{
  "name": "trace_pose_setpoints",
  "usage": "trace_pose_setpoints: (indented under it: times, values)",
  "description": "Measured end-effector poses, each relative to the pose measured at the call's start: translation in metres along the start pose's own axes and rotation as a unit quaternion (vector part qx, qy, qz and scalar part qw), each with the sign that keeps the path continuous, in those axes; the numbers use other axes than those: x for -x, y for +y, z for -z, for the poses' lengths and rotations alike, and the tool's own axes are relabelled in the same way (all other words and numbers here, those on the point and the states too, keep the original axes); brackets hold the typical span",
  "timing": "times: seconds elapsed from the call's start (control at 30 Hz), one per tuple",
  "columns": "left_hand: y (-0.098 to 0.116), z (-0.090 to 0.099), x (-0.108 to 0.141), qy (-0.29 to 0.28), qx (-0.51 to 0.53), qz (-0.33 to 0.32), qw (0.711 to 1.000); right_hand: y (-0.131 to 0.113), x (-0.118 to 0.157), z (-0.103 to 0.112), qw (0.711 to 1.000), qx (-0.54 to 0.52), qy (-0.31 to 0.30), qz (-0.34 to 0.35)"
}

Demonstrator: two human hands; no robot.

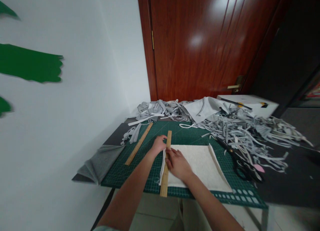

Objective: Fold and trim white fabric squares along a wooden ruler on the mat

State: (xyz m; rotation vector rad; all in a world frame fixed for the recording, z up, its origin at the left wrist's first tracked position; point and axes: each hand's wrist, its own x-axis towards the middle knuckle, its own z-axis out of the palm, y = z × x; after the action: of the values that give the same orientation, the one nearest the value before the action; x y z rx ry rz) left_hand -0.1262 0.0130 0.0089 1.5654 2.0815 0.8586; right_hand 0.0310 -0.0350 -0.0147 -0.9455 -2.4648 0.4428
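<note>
A wooden ruler lies lengthwise along the left edge of a folded cream cloth. At the ruler's left side, near its upper part, my left hand has its fingers curled against it. My right hand rests on the cloth from the right, fingers and thumb apart, its fingertips touching the ruler's edge. Both ruler and cloth are on a green cutting mat. The cloth's right edge is slightly raised in a fold.
Another wooden ruler lies to the left, beside folded grey fabric. Black scissors sit on the right near a heap of grey fabric strips. Behind are more scraps, a white box and a brown door.
</note>
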Motion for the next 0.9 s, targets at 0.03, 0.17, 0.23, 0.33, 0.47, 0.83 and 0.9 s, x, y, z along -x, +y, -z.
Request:
trace_pose_setpoints:
  times: [0.03,0.17,0.23,0.33,0.47,0.83,0.9]
  values:
    - [-0.001,0.0,-0.001,0.011,-0.001,-0.008,1.0,0.0,0.0,0.0,1.0,0.001,-0.004,0.001]
    - [-0.004,0.007,0.001,0.062,0.003,-0.007,0.998,0.0,0.0,0.0,1.0,-0.001,-0.017,-0.001]
    - [-0.003,0.014,0.013,0.088,0.005,-0.001,0.996,0.0,0.0,0.0,1.0,-0.004,-0.019,-0.005]
    - [-0.001,0.016,0.049,0.105,0.006,-0.021,0.994,0.0,0.0,0.0,1.0,-0.007,-0.022,-0.007]
    - [-0.012,0.002,0.111,0.067,-0.018,-0.112,0.991,0.001,-0.001,0.0,0.999,-0.011,-0.031,-0.01]
    - [-0.001,0.007,0.082,-0.039,-0.054,0.071,0.995,0.003,0.0,-0.005,0.999,-0.001,-0.051,-0.012]
    - [0.008,0.007,0.062,-0.079,-0.04,0.111,0.99,0.003,0.0,-0.006,0.999,-0.003,-0.046,-0.013]
